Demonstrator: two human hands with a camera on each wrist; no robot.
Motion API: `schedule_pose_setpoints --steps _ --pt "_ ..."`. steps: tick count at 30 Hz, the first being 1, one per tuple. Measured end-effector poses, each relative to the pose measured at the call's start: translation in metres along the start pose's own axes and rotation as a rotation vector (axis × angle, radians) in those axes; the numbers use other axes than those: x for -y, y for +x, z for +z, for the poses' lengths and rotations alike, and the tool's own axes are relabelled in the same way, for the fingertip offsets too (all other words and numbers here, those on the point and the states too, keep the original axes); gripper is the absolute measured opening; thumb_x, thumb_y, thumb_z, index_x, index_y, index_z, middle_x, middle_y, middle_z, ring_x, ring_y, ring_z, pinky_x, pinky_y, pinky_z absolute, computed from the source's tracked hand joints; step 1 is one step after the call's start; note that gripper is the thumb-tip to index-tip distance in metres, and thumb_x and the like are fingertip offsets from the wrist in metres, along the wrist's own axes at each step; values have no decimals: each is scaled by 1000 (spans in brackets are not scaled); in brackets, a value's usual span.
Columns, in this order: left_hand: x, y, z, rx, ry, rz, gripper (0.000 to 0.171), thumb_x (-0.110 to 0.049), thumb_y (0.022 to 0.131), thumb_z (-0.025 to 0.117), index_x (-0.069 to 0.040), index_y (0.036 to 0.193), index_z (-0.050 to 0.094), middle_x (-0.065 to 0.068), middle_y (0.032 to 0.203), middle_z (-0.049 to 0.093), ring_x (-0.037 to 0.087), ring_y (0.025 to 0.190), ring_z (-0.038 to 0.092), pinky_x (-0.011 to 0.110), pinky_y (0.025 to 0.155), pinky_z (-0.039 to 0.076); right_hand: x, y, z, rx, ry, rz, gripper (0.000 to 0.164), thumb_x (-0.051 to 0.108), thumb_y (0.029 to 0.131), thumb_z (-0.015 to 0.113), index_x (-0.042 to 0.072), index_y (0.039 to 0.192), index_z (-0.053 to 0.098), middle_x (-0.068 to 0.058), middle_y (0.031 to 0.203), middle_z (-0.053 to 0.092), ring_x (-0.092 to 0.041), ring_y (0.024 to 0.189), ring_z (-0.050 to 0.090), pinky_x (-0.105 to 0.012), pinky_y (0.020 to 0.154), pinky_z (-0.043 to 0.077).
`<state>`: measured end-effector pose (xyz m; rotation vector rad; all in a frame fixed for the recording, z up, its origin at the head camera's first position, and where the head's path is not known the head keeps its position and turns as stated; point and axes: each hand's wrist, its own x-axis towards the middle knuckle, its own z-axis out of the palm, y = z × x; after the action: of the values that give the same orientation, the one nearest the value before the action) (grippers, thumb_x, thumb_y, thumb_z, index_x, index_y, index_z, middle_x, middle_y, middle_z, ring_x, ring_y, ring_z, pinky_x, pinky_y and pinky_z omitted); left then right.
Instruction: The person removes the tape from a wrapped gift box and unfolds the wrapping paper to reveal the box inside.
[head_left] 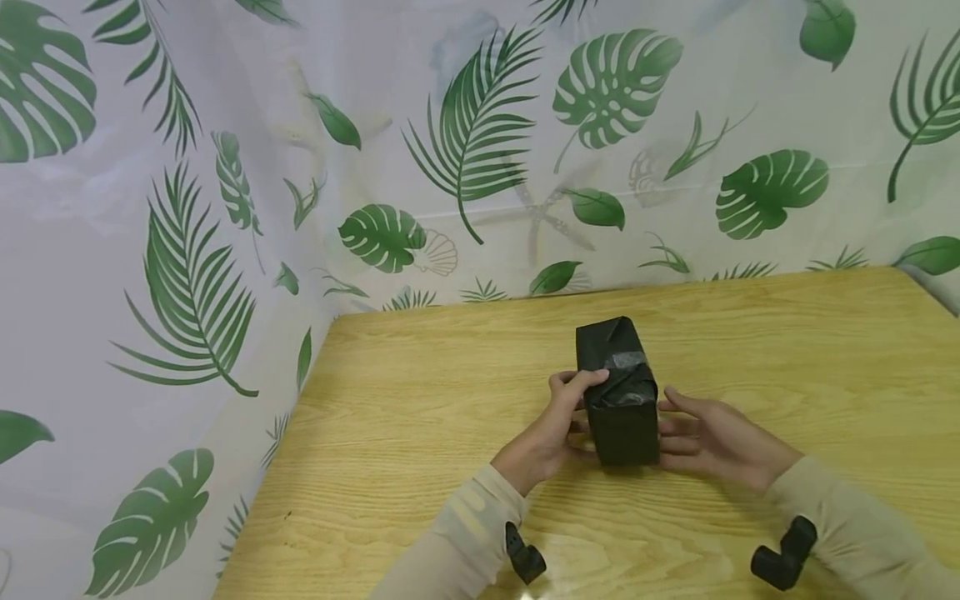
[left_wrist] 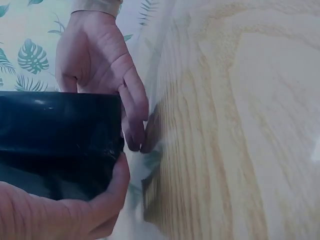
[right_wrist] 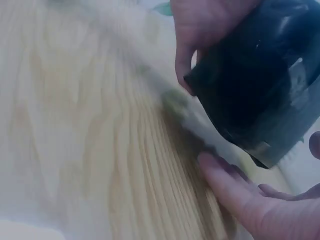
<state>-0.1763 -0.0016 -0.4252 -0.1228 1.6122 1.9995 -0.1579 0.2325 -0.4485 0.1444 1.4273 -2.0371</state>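
A box-shaped package wrapped in black plastic (head_left: 628,435), with shiny clear tape across its top, is in front of me. My left hand (head_left: 551,429) grips it from the left, thumb on the top face and fingers along the side. In the right wrist view the package (right_wrist: 250,85) looks tilted and raised off the tabletop. My right hand (head_left: 723,442) is at its right side with fingers extended; in the right wrist view this hand (right_wrist: 265,210) appears apart from the package. What the package contains is hidden.
The wood-grain table (head_left: 405,400) extends on all sides of the hands. Behind it and to the left hangs a white sheet printed with green leaves (head_left: 487,167). A small black device is on each sleeve, left (head_left: 525,554) and right (head_left: 784,553).
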Motion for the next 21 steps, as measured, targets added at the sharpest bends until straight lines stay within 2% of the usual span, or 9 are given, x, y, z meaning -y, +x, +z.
schedule_pose_setpoints --steps 3,4,6,8,12,14,18,21 --pt "0 0 1 35 -52 2 72 -55 84 67 -26 138 30 14 128 43 33 106 52 66 87 51 -2 1 -1 102 98 7 48 42 110 42 6 139 41 -14 126 59 -28 117 63 -51 105 46" --pt "0 0 1 46 -69 1 71 -54 85 67 -26 138 30 15 128 43 35 109 52 70 89 48 -3 1 -1 130 128 0 39 41 110 42 9 132 49 -11 123 60 -26 115 64 -50 104 47" --pt "1 0 1 69 -92 2 68 -53 85 66 -26 136 30 16 127 43 37 113 51 74 90 45 -4 1 -1 163 167 -13 30 36 111 42 16 121 61 -10 122 61 -26 115 64 -50 103 48" --pt "2 -1 1 89 -105 -2 66 -52 86 65 -26 135 29 16 126 44 38 114 50 76 90 43 -6 1 -2 180 191 -22 28 32 111 41 19 117 66 -10 121 61 -26 114 64 -50 103 49" --pt "2 -2 -2 129 -90 -4 65 -49 88 63 -27 138 29 17 126 46 38 115 51 75 92 43 -5 0 -4 162 180 -12 27 29 111 44 20 116 68 -8 121 63 -26 114 64 -50 103 49" --pt "2 -2 -5 150 -44 12 64 -47 91 62 -26 142 30 15 128 46 36 116 52 72 93 45 -4 -1 -5 141 156 -9 27 29 110 45 19 115 70 -6 120 65 -25 114 65 -49 102 50" --pt "-2 -3 -14 180 73 105 57 -39 99 57 -17 149 40 12 132 52 28 113 56 64 97 48 0 -3 -9 107 61 -30 29 31 110 45 15 114 68 -3 120 65 -22 113 65 -45 100 51" --pt "-5 -5 -22 154 133 180 58 -30 102 58 -14 154 39 13 131 56 24 105 62 59 96 50 3 -4 -11 63 -19 -37 27 32 110 46 11 117 62 -3 121 63 -21 113 64 -42 98 52"
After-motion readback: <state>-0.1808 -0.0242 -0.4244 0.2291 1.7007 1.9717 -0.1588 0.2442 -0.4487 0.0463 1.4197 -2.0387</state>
